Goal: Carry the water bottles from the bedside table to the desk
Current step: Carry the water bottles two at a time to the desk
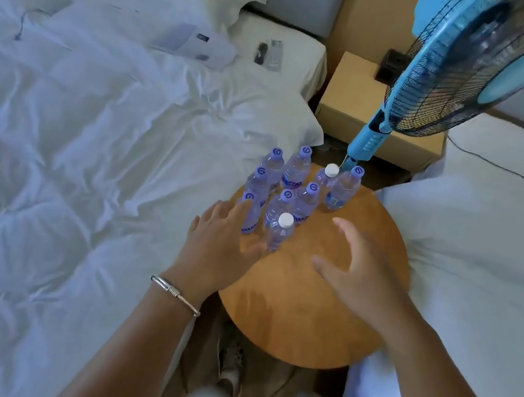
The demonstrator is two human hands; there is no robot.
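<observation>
— Bottles (291, 188) first: where do they stand?

— Nine of them, upright and packed close on the far left part of the round wooden tabletop (323, 305), between two beds. Seven have purple caps and two have white. None has left for the desk, which is out of view.

— And the hands?

— Both reach in with fingers spread, holding nothing. The left hand (219, 242), a bracelet (173, 293) on its wrist, has its fingertips against or just beside the nearest purple-capped bottle (248, 216); I can't tell whether they touch. The right hand (357, 269) hovers above bare wood, apart from the cluster.

— So which step is this?

— The reach before the first pickup, I'd judge. Next, the fingers must curl round the near bottles, perhaps the white-capped one (279, 233) in front, and lift straight up.

— Any risk?

— They stand so close that a sideways nudge could topple neighbours. The blue fan (468, 65) leans over the far edge, so lifting toward the body seems wiser.
</observation>
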